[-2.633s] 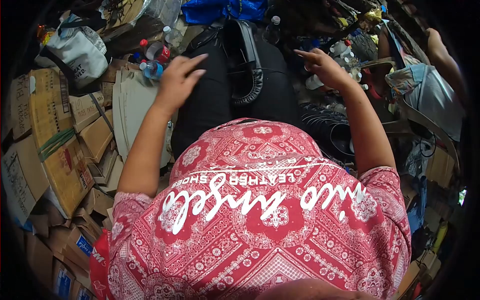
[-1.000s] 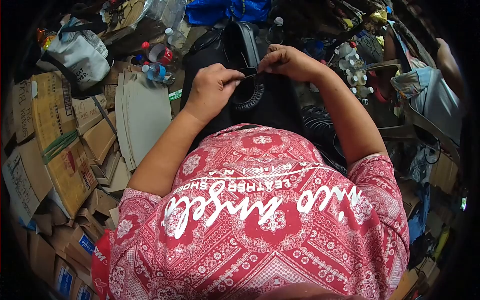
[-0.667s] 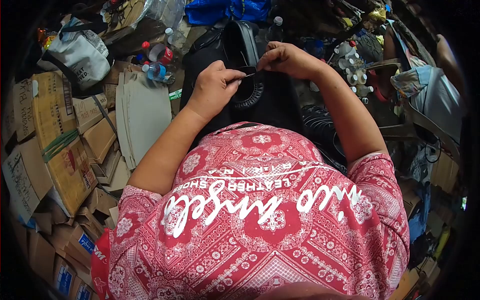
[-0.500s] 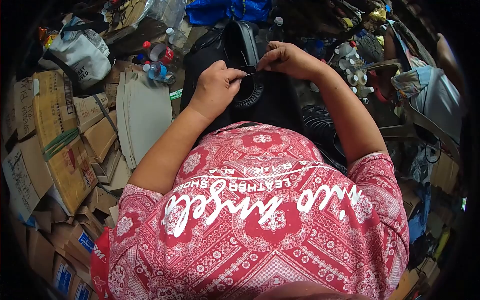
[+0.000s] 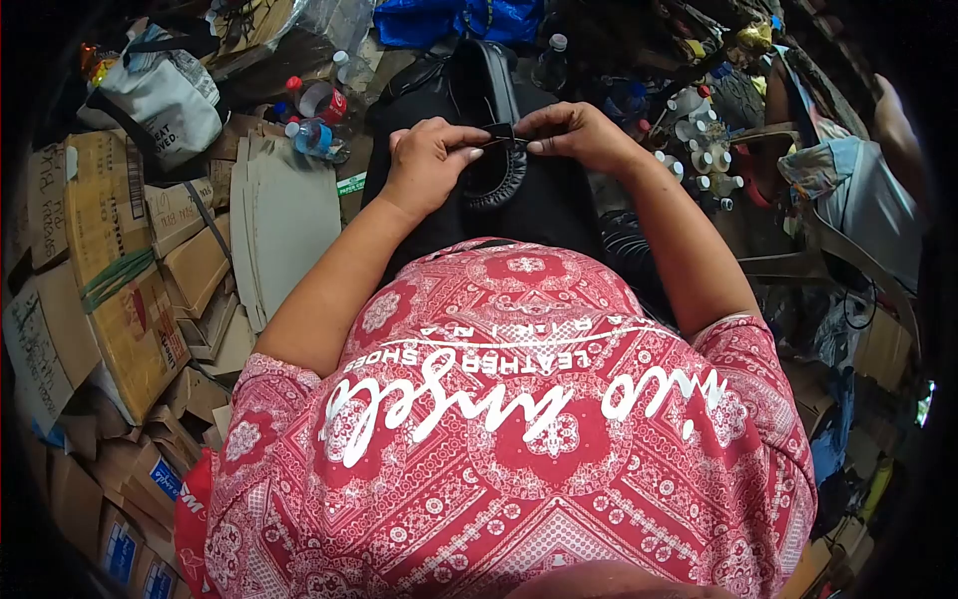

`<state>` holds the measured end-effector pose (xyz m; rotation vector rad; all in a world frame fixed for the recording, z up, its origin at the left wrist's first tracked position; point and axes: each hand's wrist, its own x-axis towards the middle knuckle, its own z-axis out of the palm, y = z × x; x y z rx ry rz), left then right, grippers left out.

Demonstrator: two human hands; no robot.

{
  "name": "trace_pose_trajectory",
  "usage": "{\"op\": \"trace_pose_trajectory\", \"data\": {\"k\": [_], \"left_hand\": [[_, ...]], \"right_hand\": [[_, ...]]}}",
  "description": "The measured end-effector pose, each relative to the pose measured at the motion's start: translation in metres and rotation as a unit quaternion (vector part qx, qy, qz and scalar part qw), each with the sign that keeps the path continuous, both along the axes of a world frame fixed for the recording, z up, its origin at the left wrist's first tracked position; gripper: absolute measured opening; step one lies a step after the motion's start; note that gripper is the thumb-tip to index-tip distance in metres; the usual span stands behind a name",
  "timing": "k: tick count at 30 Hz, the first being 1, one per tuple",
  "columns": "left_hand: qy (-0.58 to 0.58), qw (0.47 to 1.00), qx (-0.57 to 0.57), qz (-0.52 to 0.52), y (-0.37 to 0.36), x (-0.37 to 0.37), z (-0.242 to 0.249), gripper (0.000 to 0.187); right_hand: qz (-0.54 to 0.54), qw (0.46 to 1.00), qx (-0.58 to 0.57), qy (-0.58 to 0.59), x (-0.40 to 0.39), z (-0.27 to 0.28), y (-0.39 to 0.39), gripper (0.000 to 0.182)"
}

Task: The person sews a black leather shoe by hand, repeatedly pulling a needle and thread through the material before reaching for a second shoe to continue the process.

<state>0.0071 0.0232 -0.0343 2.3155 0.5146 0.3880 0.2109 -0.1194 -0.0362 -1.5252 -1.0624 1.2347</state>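
Hands closer than before: left hand (image 5: pixel 431 160), right hand (image 5: pixel 579 135) pinching black strap (image 5: pixel 502 132) together.

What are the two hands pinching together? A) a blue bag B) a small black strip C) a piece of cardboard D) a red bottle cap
B: the left hand and right hand meet, both pinching a small black strip over the lap.

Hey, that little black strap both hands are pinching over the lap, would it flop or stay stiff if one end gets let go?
Probably floppy: the black strap looks thin and narrow, stretched between the left hand and the right hand. Likely very light too, since fingertip pinches alone hold it. Its material is too small to make out.
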Motion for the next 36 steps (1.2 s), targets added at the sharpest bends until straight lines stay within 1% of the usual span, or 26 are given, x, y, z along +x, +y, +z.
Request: {"op": "trace_pose_trajectory", "data": {"k": [4, 6, 9, 11, 13, 14, 15, 16, 17, 18, 19, 20, 21, 22, 24, 25, 27, 28, 29, 30, 31, 33, 35, 36], "left_hand": [[-0.011, 0.999, -0.035, 0.021, -0.003, 0.009, -0.001, 0.015], [-0.013, 0.997, -0.072, 0.027, -0.004, 0.016, -0.002, 0.014], [-0.032, 0.998, -0.057, 0.010, -0.004, 0.023, -0.002, 0.016], [-0.026, 0.997, -0.071, 0.017, -0.006, 0.025, 0.001, 0.014], [-0.144, 0.987, 0.060, -0.042, -0.004, 0.023, 0.004, 0.012], [-0.128, 0.990, 0.036, -0.042, -0.002, 0.020, 0.006, 0.013], [-0.126, 0.991, 0.037, -0.039, 0.000, 0.014, 0.010, 0.013], [-0.086, 0.996, -0.016, -0.017, 0.004, 0.005, 0.012, 0.013], [-0.046, 0.997, -0.068, 0.003, 0.005, 0.000, 0.015, 0.013], [-0.009, 0.998, -0.053, 0.013, 0.001, -0.002, 0.019, 0.010], [-0.009, 0.998, -0.057, 0.012, -0.003, -0.002, 0.023, 0.010], [-0.010, 1.000, 0.016, 0.000, -0.007, -0.001, 0.028, 0.009], [-0.011, 0.996, 0.088, -0.010, -0.010, 0.000, 0.032, 0.008], [-0.012, 0.996, 0.086, -0.009, -0.010, 0.001, 0.031, 0.008], [-0.016, 0.982, 0.184, -0.037, -0.007, 0.002, 0.029, 0.007], [-0.018, 0.982, 0.185, -0.038, -0.008, 0.001, 0.029, 0.007], [0.013, 0.978, 0.200, -0.050, -0.011, -0.008, 0.030, 0.006], [0.014, 0.978, 0.200, -0.051, -0.011, -0.015, 0.031, 0.006], [0.011, 0.981, 0.192, -0.034, -0.009, -0.025, 0.034, 0.005], [0.008, 0.983, 0.185, -0.017, -0.006, -0.037, 0.036, 0.004], [0.007, 0.982, 0.187, -0.017, 0.000, -0.048, 0.037, 0.004], [0.005, 0.997, 0.075, 0.003, 0.013, -0.076, 0.034, 0.003], [-0.008, 0.994, -0.080, 0.076, 0.025, -0.103, 0.029, 0.004], [-0.050, 0.984, -0.147, 0.090, 0.034, -0.109, 0.023, 0.006]], "right_hand": [[-0.006, 1.000, -0.003, 0.028, -0.001, 0.001, 0.001, 0.029], [-0.021, 0.999, -0.007, 0.039, -0.003, 0.001, 0.003, 0.023], [-0.013, 1.000, 0.001, 0.002, -0.004, -0.002, 0.010, 0.018], [-0.005, 1.000, 0.006, 0.009, -0.004, -0.001, 0.011, 0.016], [0.005, 1.000, 0.013, 0.016, -0.001, 0.002, 0.012, 0.015], [-0.024, 0.999, 0.019, 0.014, 0.003, 0.005, 0.008, 0.015], [-0.054, 0.998, 0.022, 0.012, 0.008, 0.007, 0.002, 0.015], [-0.059, 0.996, -0.005, 0.063, 0.012, 0.012, -0.004, 0.014], [-0.058, 0.996, -0.005, 0.062, 0.011, 0.009, -0.004, 0.014], [-0.084, 0.994, 0.005, 0.075, 0.005, 0.006, -0.004, 0.014], [-0.110, 0.990, 0.015, 0.087, 0.000, 0.005, -0.004, 0.015], [-0.137, 0.986, 0.027, 0.091, -0.008, 0.004, -0.004, 0.020], [-0.137, 0.986, 0.024, 0.089, -0.011, 0.003, -0.002, 0.020], [-0.143, 0.984, 0.029, 0.105, -0.013, 0.000, -0.002, 0.022], [-0.164, 0.977, 0.046, 0.131, -0.018, -0.007, 0.001, 0.023], [-0.164, 0.977, 0.047, 0.130, -0.020, -0.009, 0.002, 0.023], [-0.217, 0.967, 0.037, 0.129, -0.025, -0.012, 0.001, 0.024], [-0.295, 0.942, 0.039, 0.155, -0.018, -0.014, 0.001, 0.023], [-0.371, 0.910, 0.040, 0.181, -0.004, -0.018, 0.000, 0.021], [-0.365, 0.891, 0.066, 0.264, 0.018, -0.034, -0.007, 0.018], [-0.388, 0.902, 0.035, 0.184, 0.024, -0.024, -0.014, 0.014], [-0.432, 0.868, 0.082, 0.232, 0.055, -0.038, -0.024, 0.012], [-0.506, 0.813, 0.112, 0.265, 0.052, -0.007, -0.026, 0.014], [-0.447, 0.822, 0.170, 0.308, 0.051, 0.002, -0.025, 0.015]]}}
